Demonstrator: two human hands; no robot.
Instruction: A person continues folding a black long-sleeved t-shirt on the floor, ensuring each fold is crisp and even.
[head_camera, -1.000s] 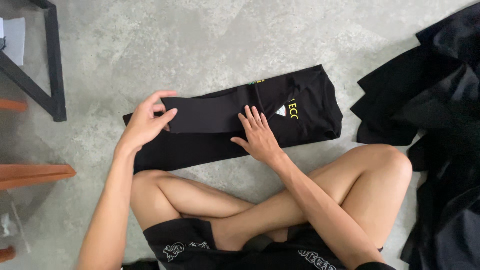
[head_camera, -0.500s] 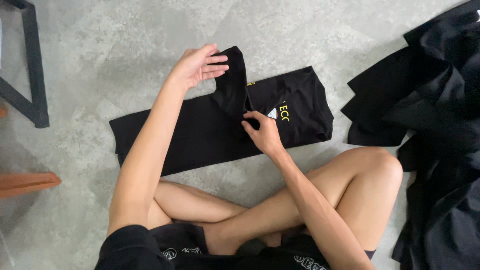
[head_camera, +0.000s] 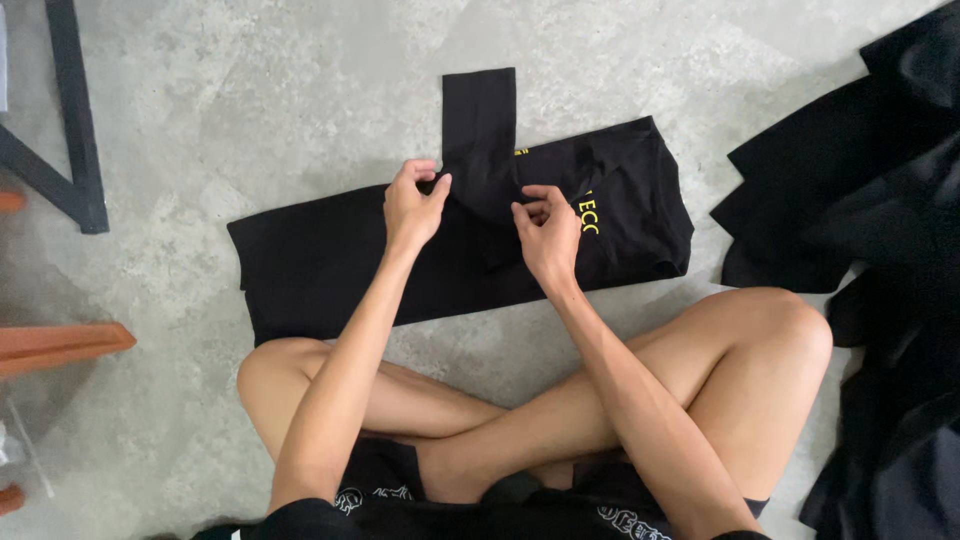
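Black shirt under both hands: matt soft cloth, yellow printed letters. Floor beyond the hands: rough mottled grey concrete, matt. Pile of black garments right of the right hand: cloth, faint sheen.

Grey concrete floor with clothes on it

A folded black cotton shirt lies flat in the middle; a pile of black garments lies at the right, apart from it.

You had a black shirt with yellow lettering on a mottled grey floor, beside black clothes.
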